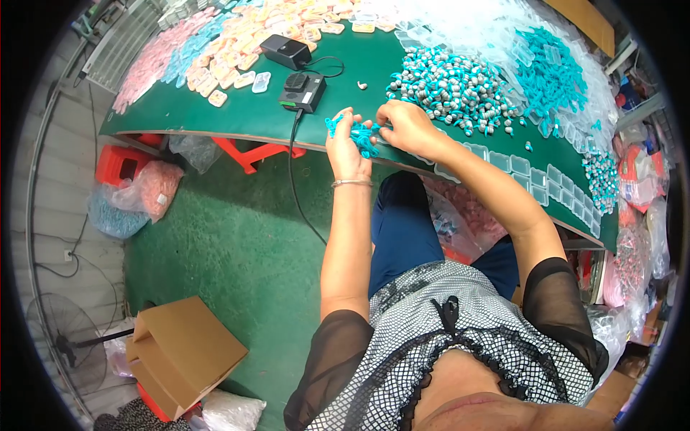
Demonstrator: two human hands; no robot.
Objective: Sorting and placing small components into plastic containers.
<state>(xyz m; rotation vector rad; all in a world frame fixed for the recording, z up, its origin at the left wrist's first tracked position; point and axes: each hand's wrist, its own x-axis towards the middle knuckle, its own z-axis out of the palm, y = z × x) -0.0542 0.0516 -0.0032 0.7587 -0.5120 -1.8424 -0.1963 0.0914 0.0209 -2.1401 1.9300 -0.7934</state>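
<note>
My left hand (346, 149) is palm up at the table's front edge, its fingers curled round a bunch of small teal plastic pieces (368, 138). Several of these stick out past the fingers on both sides. My right hand (411, 129) is just to the right, its fingertips pinched together beside the bunch. Whatever lies between those fingertips is too small or hidden to make out. Below the right wrist and along the table edge runs a row of small clear plastic cases (497, 161). Behind my right hand lies a heap of small grey-and-teal pieces (460, 87).
The green table (345, 72) also bears a teal heap (550, 72), clear cases (474, 21), orange-and-white cases (248, 43) and two black devices (303, 92), with a cable (293, 144) hanging over the edge. An open cardboard box (190, 352) and a red stool (251, 152) stand on the floor.
</note>
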